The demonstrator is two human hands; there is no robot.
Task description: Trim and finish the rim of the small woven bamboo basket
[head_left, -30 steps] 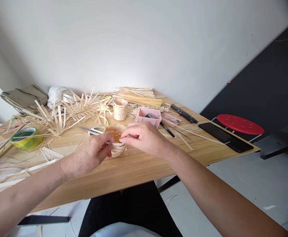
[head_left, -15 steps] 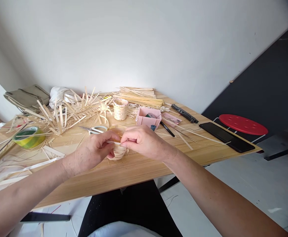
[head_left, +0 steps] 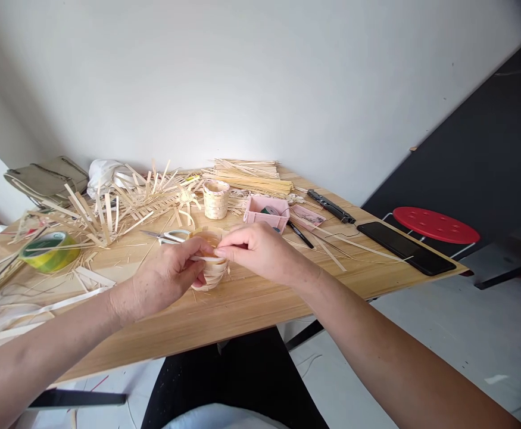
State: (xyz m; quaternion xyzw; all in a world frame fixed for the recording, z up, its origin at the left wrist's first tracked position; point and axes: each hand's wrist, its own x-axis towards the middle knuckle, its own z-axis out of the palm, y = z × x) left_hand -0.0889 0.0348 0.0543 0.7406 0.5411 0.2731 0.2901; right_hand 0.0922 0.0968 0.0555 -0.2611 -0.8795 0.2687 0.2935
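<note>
The left hand (head_left: 164, 277) curls its grip around a small, half-woven bamboo cup (head_left: 211, 271), which sits just above the near middle of the desk (head_left: 197, 322) and shows an amber-coloured inside. The right hand (head_left: 258, 250) is closed to a narrow pinch, its fingertips (head_left: 219, 252) at the cup's rim on a pale bamboo strip (head_left: 204, 259) that runs along the weave.

Just far-left of the cup lie scissors (head_left: 164, 236). Farther off stand a finished woven cup (head_left: 216, 199) and a pink plastic bin (head_left: 267, 213), with bundled bamboo strips (head_left: 246, 179) behind them. Loose bamboo scraps (head_left: 108, 214) spread left, around a green-and-yellow tape roll (head_left: 49, 252) whose printing is too small to read. A black phone (head_left: 403, 248) lies at the desk's right edge.
</note>
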